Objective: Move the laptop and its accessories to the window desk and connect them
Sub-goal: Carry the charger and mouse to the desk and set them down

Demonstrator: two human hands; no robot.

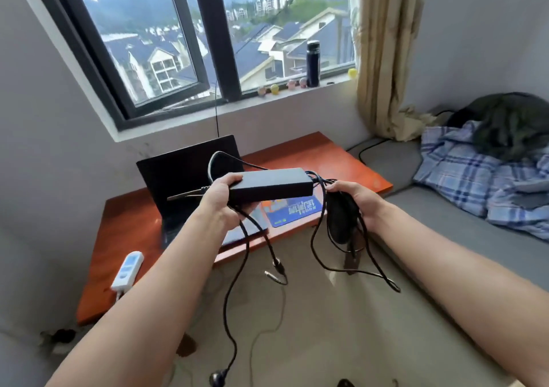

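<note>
Left hand [219, 198] fingers curled round power brick [270, 185], right hand [361, 204] fingers clasping mouse [340, 218] and cable [311, 242]

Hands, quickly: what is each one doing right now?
Left hand grips the black power adapter.
Right hand holds a dark mouse-like object and tangled cable.

bedroom at home: bed [439, 208], curtain [383, 59].

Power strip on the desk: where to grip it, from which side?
Pinch the power strip across its narrow middle, from above. It lies flat on the desk, long and slim, both long sides free; the cord seems to leave its near end.
</note>
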